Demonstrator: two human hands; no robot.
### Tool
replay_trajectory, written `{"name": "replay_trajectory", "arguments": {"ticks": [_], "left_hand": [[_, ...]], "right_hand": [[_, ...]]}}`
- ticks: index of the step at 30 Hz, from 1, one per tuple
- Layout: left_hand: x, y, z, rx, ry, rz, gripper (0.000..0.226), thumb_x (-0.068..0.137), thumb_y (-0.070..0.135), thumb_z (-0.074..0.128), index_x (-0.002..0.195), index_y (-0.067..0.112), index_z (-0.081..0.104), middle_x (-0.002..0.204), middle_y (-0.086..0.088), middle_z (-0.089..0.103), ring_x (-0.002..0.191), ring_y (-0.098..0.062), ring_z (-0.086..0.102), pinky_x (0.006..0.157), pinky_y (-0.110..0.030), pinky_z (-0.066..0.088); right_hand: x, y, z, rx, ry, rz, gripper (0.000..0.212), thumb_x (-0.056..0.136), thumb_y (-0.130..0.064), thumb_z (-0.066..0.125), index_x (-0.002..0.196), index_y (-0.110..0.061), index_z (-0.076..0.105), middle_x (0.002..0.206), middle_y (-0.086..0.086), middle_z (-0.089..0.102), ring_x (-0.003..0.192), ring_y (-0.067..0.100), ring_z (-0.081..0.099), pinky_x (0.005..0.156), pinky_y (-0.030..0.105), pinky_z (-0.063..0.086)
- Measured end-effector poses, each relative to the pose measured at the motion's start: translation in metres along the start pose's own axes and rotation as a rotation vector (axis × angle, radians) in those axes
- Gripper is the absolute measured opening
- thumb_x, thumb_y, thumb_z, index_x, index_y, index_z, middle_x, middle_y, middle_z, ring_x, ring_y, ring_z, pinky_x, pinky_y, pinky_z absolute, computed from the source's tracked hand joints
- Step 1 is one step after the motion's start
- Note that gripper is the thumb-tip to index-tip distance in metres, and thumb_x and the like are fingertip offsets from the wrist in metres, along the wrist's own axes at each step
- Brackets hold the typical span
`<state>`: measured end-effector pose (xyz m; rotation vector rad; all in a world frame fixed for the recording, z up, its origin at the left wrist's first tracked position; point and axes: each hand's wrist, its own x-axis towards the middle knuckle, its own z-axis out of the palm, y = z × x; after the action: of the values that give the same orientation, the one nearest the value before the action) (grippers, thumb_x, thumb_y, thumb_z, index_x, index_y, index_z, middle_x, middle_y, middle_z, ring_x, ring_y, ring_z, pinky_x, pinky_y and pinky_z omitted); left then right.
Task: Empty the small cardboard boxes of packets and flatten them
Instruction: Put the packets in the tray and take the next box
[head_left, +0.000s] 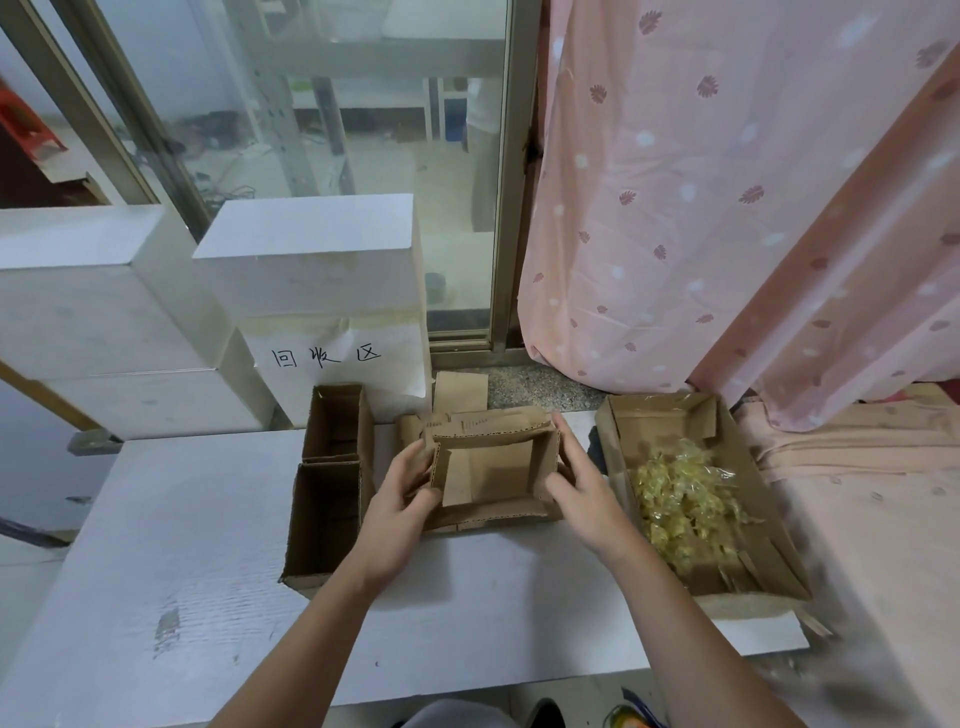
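Both your hands are on the small cardboard box (493, 475) at bench (156, 519) centre, roughly 12 o'clock from your body. Left hand (402, 499): fingers curled round the box's 9 o'clock wall, grasping it. Right hand (576, 486): fingers lie straight along the 3 o'clock wall, thumb hooked at the near corner, so it grips the wall too.

Box condition: open top, no packets visible inside, bare brown floor panel showing. Walls thin, corrugated, with perforated tear lines along the rims. Far flap stands up; near flap lies out toward you.

Judgement: emptying of this box looks done; flattening is the step in hand. To do it well, press opposite corners inward so the walls fold along their existing creases, not across the panels. Keep the box low over the bench. The perforated edges will likely tear if you twist.

Packets (680, 512), yellowish and clear-wrapped, sit heaped in the cardboard tray (758, 467) at 3 o'clock. Two more open boxes (327, 488) stand just beside your left hand, at 9 o'clock.
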<state>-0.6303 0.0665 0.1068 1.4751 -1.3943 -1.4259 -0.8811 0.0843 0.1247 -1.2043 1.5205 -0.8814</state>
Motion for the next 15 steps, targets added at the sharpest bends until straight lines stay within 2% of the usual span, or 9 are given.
{"name": "replay_trajectory", "arguments": {"ticks": [1,2,3,4,6,9,11,13,15], "left_hand": [[0.000,0.000,0.000,-0.011,-0.001,0.003,0.055,0.105,0.015,0.056,0.152,0.039,0.042,0.145,0.025,0.054,0.138,0.006,0.047,0.120,-0.032,0.040],[-0.001,0.001,0.001,-0.022,0.005,0.005,0.051,0.107,0.012,0.052,0.150,0.039,0.044,0.142,0.026,0.054,0.135,0.009,0.048,0.116,-0.027,0.041],[-0.001,0.003,0.001,-0.034,0.012,0.005,0.049,0.109,0.011,0.049,0.150,0.037,0.046,0.140,0.026,0.054,0.130,0.011,0.050,0.110,-0.020,0.044],[-0.002,0.005,0.002,-0.052,0.019,0.002,0.048,0.109,0.011,0.047,0.150,0.036,0.047,0.139,0.022,0.056,0.126,0.012,0.052,0.102,-0.013,0.047],[-0.001,0.007,0.003,-0.073,0.029,-0.004,0.045,0.110,0.012,0.044,0.149,0.034,0.050,0.139,0.016,0.060,0.120,0.013,0.056,0.088,-0.006,0.049],[0.000,0.011,0.003,-0.085,0.047,0.004,0.042,0.111,0.015,0.043,0.147,0.036,0.050,0.135,0.019,0.059,0.112,0.020,0.056,0.080,-0.002,0.047],[0.001,0.012,0.002,-0.096,0.057,-0.005,0.042,0.111,0.019,0.044,0.149,0.037,0.050,0.137,0.018,0.060,0.120,0.009,0.057,0.084,-0.009,0.048],[0.003,0.014,0.001,-0.097,0.065,-0.004,0.041,0.111,0.022,0.044,0.149,0.037,0.051,0.137,0.017,0.061,0.126,0.002,0.056,0.091,-0.016,0.046],[0.005,0.016,0.000,-0.091,0.076,-0.007,0.038,0.111,0.024,0.044,0.145,0.040,0.053,0.136,0.021,0.062,0.125,0.004,0.056,0.096,-0.019,0.045]], "right_hand": [[-0.001,-0.005,-0.002,0.012,0.013,-0.007,0.075,0.100,-0.001,0.044,0.155,-0.047,0.024,0.141,-0.039,0.047,0.124,-0.023,0.043,0.110,0.011,0.037],[-0.001,-0.007,-0.004,0.018,0.015,-0.010,0.074,0.100,0.002,0.041,0.156,-0.044,0.025,0.146,-0.034,0.026,0.123,-0.021,0.045,0.107,0.009,0.036],[-0.001,-0.008,-0.005,0.018,0.021,-0.008,0.074,0.100,0.003,0.039,0.157,-0.042,0.026,0.133,-0.035,0.047,0.121,-0.017,0.050,0.106,0.010,0.037],[0.001,-0.006,-0.005,0.028,0.016,0.001,0.074,0.099,0.003,0.039,0.157,-0.042,0.028,0.148,-0.022,0.050,0.118,-0.014,0.053,0.109,0.015,0.039],[0.001,-0.006,-0.007,0.056,-0.003,0.014,0.073,0.098,0.000,0.041,0.158,-0.041,0.031,0.151,-0.028,0.044,0.129,-0.013,0.048,0.121,0.033,0.033],[0.000,-0.006,-0.009,0.119,-0.027,0.010,0.070,0.102,0.000,0.045,0.158,-0.038,0.028,0.152,-0.031,0.037,0.124,-0.029,0.037,0.121,0.027,0.030],[-0.003,-0.007,-0.009,0.168,-0.077,-0.022,0.071,0.103,-0.010,0.055,0.159,-0.040,0.023,0.161,-0.020,0.031,0.129,-0.026,0.036,0.118,0.025,0.032],[-0.004,-0.004,-0.010,0.139,-0.141,-0.037,0.093,0.089,-0.042,0.077,0.160,-0.042,0.016,0.165,-0.019,0.024,0.141,-0.018,0.028,0.121,0.029,0.030],[-0.003,-0.001,-0.016,0.100,-0.248,-0.008,0.133,0.061,-0.060,0.091,0.161,-0.042,0.006,0.160,-0.027,0.020,0.139,-0.019,0.028,0.112,0.016,0.036]]}}
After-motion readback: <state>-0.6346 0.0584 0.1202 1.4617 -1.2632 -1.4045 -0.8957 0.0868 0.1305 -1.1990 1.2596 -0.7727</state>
